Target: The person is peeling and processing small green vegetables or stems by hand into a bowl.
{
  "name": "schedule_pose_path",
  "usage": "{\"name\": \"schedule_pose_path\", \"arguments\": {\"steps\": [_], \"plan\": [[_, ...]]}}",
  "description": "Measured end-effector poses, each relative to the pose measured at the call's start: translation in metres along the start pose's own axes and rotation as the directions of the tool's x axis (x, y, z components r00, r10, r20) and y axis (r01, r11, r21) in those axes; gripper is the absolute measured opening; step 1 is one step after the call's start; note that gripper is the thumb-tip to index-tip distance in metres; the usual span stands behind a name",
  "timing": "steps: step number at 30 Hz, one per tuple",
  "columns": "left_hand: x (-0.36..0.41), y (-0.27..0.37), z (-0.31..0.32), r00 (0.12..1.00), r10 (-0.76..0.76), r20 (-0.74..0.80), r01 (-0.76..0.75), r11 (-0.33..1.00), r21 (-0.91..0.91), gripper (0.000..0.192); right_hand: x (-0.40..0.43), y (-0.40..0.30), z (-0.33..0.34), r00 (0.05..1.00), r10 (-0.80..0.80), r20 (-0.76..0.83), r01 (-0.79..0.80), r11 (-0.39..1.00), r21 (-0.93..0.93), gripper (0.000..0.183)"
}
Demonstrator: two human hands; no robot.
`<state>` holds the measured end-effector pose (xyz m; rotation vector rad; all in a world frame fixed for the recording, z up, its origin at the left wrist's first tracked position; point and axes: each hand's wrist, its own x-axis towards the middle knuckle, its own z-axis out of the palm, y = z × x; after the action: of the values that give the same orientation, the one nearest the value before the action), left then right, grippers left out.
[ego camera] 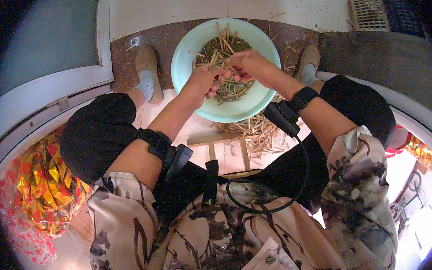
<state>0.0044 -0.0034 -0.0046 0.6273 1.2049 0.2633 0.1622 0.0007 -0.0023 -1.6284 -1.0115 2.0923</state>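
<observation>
A pale green plastic basin (184, 70) stands on the floor between my feet. Inside it lie long dried bean pods (233, 91) and, towards the far side, a heap of small dark green beans (240, 44). My left hand (204, 78) is over the basin's near left part, its fingers closed on slender dry pods that stick up above the thumb. Close beside it, my right hand (251, 64) has its fingertips pinched on a dry pod. The two hands almost meet, and the fingers hide part of what they hold.
Empty-looking pod husks (264, 132) are strewn on the floor behind the basin's near rim, around a wooden frame (215, 139). My slippered feet flank the basin. A door frame (105, 28) borders the left; a plastic crate (368, 14) stands far right. Gold-and-red wrapping (46, 184) lies at left.
</observation>
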Motion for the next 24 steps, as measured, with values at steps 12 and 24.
{"name": "schedule_pose_path", "arguments": {"steps": [12,24], "plan": [[-0.003,0.003,0.000,0.996,0.000,0.084,0.011,0.992,-0.125,0.019,0.008,0.010,-0.006,0.976,-0.096,0.195,0.081,0.993,0.086,0.015],[-0.004,0.002,0.005,0.995,0.104,0.010,-0.104,0.994,0.022,0.016,0.001,0.003,0.004,0.994,-0.043,0.098,-0.005,0.895,0.446,0.019]]}}
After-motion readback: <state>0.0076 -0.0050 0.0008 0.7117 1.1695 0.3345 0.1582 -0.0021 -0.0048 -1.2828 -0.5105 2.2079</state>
